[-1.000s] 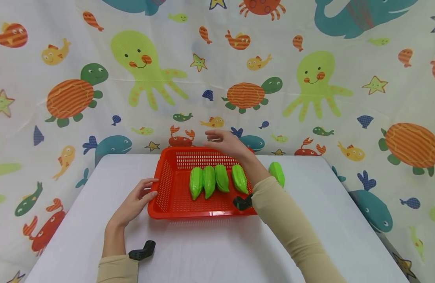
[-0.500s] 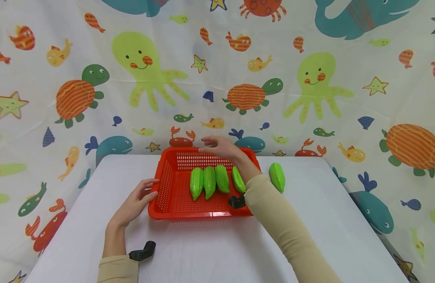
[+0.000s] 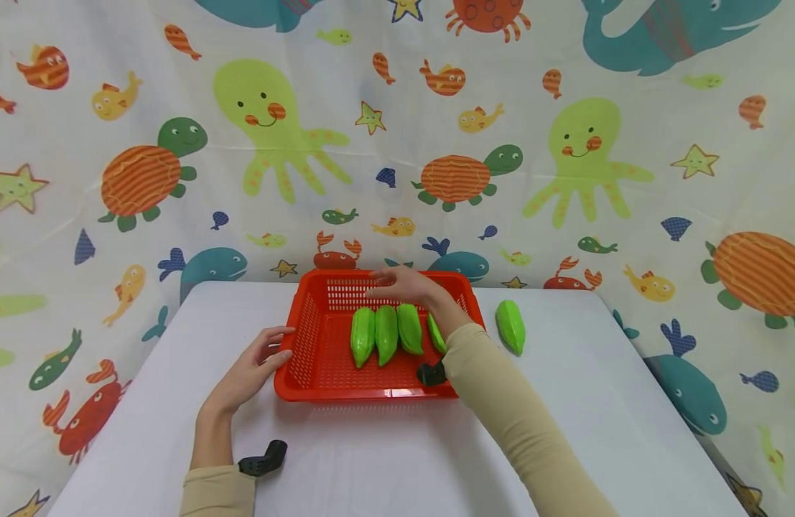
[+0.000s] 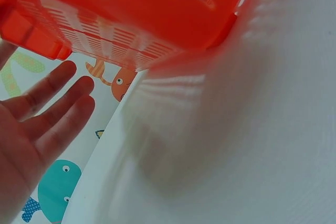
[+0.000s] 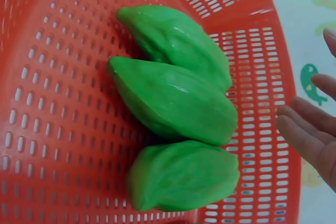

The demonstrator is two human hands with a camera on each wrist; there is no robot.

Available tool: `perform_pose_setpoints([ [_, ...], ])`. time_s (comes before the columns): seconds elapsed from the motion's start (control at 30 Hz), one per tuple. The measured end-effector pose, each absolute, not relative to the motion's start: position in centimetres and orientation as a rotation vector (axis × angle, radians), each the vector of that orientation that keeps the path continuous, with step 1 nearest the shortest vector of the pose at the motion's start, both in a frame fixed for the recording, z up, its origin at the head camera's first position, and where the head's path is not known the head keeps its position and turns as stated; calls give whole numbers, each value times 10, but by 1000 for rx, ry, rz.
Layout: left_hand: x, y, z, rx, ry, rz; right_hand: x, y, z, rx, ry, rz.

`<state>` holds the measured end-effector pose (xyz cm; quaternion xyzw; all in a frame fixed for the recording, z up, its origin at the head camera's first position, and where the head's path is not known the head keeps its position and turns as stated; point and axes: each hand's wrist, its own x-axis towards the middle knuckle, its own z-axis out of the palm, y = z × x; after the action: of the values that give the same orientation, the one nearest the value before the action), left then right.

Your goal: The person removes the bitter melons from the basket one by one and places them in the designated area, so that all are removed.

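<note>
Several glossy green star fruits (image 3: 386, 335), ridged and pointed at one end, lie inside a red plastic basket (image 3: 361, 393). My right hand (image 3: 406, 285) hovers over the back part of the basket, fingers extended and nothing in them. Its forearm partly covers the rightmost star fruit (image 3: 434, 334) in the head view. In the right wrist view, three star fruits (image 5: 176, 100) lie near the slotted wall, with the fingers beyond them. At the basket's left side, my left hand (image 3: 248, 370) has its fingertips right at the rim. Its fingers (image 4: 58, 111) are extended in the left wrist view.
One more star fruit (image 3: 510, 327) lies on the white table (image 3: 371, 467), to the right of the basket. Behind the table hangs a curtain (image 3: 384, 179) printed with sea animals. A small black device (image 3: 263, 459) is worn at the left wrist, another (image 3: 431, 373) at the right.
My right hand has come down and slightly left, from above the basket's back rim to over its inside. The left hand stays at the rim. The head view has shifted slightly.
</note>
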<state>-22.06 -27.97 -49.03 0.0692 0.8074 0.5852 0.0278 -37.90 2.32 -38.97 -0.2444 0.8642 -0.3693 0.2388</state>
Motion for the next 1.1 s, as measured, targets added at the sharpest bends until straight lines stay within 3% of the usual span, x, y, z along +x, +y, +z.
perform_pose_setpoints([
  [1.1, -218, -282, -487, 204, 2470, 1802, -368, 4, -401, -551, 2097, -1022],
])
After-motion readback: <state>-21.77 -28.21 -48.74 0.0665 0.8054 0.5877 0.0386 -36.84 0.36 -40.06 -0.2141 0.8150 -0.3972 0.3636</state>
